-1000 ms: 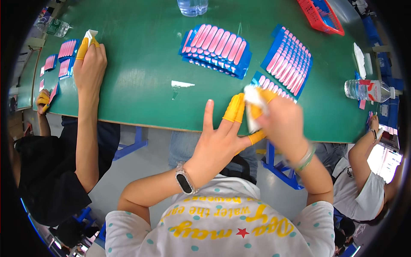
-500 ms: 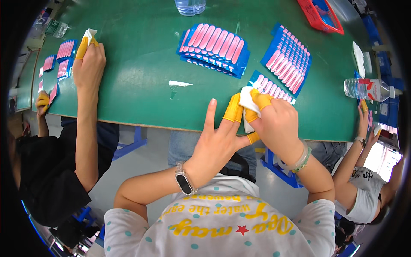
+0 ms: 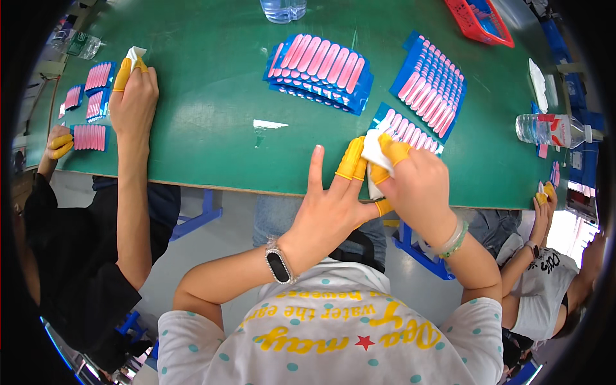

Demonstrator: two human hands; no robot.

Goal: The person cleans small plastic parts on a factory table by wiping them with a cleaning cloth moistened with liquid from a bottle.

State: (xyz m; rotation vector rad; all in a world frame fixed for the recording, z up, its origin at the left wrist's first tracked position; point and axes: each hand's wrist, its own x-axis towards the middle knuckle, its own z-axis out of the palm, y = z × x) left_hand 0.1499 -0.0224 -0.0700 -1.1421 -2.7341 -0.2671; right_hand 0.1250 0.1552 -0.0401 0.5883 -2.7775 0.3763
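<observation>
Yellow finger covers sit on several of my fingers. My right hand [image 3: 417,183] pinches a folded white cloth [image 3: 375,151] against the near end of a blue sheet with pink rounded strips [image 3: 410,133]. Beside it, my left hand [image 3: 333,202] is spread, its index finger stretched forward. Its middle and ring fingertips rest by the cloth, and the thumb reaches beneath my right hand. What lies under these fingertips is hidden. Farther off lie a stack of similar blue sheets with pink strips [image 3: 321,70] and another group of such sheets [image 3: 430,86].
On the green table [image 3: 205,96] are a water bottle [image 3: 553,131] at right, a red basket [image 3: 478,22] at far right and a clear container [image 3: 283,9] at the far edge. A co-worker's arm [image 3: 133,141] reaches in at left, near small sheets [image 3: 90,137]; another co-worker [image 3: 542,269] sits right.
My right hand and the cloth have shifted very slightly; my left hand is nearly still. The left co-worker's sheet now lies flat, and the right co-worker's hands have come together lower down.
</observation>
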